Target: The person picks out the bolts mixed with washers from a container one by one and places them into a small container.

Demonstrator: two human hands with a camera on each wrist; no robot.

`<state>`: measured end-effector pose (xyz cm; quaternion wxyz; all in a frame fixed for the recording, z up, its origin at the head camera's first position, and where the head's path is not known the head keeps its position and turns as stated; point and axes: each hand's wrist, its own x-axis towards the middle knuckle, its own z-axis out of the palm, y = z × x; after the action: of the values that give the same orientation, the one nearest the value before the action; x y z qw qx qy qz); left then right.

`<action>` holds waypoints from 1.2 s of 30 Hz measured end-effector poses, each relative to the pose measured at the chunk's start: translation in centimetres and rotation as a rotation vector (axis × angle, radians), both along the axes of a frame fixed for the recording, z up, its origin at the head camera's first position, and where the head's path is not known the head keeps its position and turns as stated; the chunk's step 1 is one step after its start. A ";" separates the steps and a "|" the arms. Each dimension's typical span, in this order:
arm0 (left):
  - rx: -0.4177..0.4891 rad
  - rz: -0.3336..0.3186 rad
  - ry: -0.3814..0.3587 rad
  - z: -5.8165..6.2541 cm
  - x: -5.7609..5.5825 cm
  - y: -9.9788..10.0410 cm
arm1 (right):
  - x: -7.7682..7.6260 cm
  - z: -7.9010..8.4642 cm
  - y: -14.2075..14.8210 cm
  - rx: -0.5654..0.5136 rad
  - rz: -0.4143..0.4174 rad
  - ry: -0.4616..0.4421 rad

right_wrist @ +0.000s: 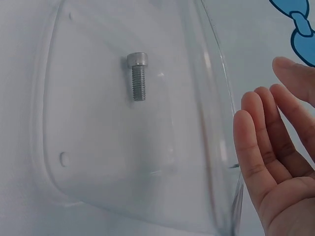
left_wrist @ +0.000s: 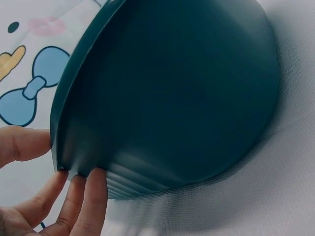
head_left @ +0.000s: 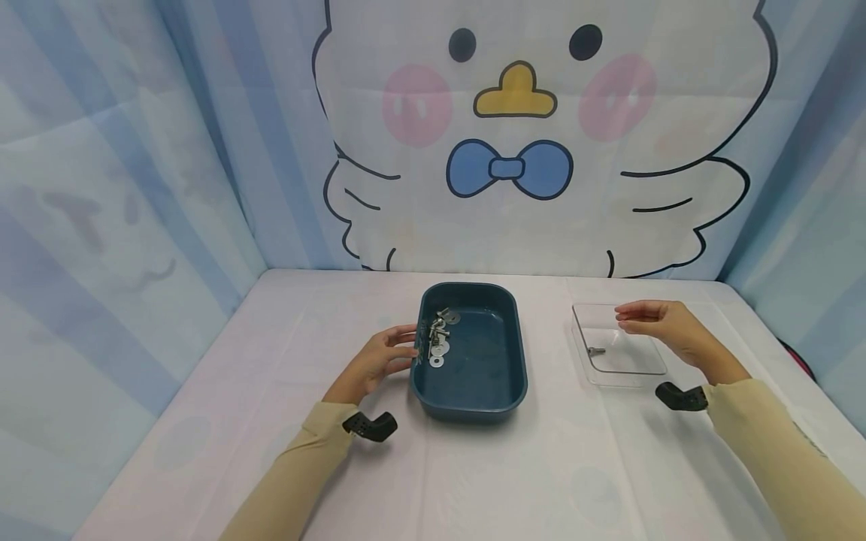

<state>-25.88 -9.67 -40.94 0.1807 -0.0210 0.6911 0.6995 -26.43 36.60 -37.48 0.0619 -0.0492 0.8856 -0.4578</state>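
A dark teal plastic tray point(head_left: 473, 409) lies on the table, with several metal screws point(head_left: 436, 334) and washers point(head_left: 440, 349) along its left side. My left hand point(head_left: 382, 361) pinches the tray's left rim, thumb at the edge and fingers against the outer wall point(left_wrist: 167, 98). To the right is a clear plastic box point(head_left: 632, 371) holding one socket-head bolt point(right_wrist: 139, 76), which lies on the box floor. Above the box's right part hovers my right hand point(head_left: 673, 334), fingers loosely bent and nothing between them; in the right wrist view it appears beside the box wall.
A pale cloth point(head_left: 528, 481) covers the table. Behind it hangs a printed curtain point(head_left: 507, 225), with more fabric at the left and right. A dark cable point(head_left: 797, 359) shows at the right table edge. Each sleeve carries a black wrist mount point(head_left: 370, 427).
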 end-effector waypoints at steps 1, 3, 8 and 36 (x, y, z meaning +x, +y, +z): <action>0.000 0.001 0.000 0.0 0.0 0.0 | 0.0 0.0 0.0 -0.005 0.001 0.000; 0.001 0.003 0.000 0.0 0.0 0.0 | 0.0 0.0 0.1 -0.010 0.003 -0.003; 0.002 0.008 -0.007 0.0 0.0 0.0 | 0.2 0.0 0.0 -0.016 0.011 -0.009; -0.007 0.003 -0.007 0.1 0.0 0.0 | -0.2 1.5 -1.0 -0.033 0.076 0.074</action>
<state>-25.89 -9.63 -40.87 0.1822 -0.0249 0.6928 0.6973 -26.62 35.55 -35.97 0.0457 -0.1007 0.8771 -0.4675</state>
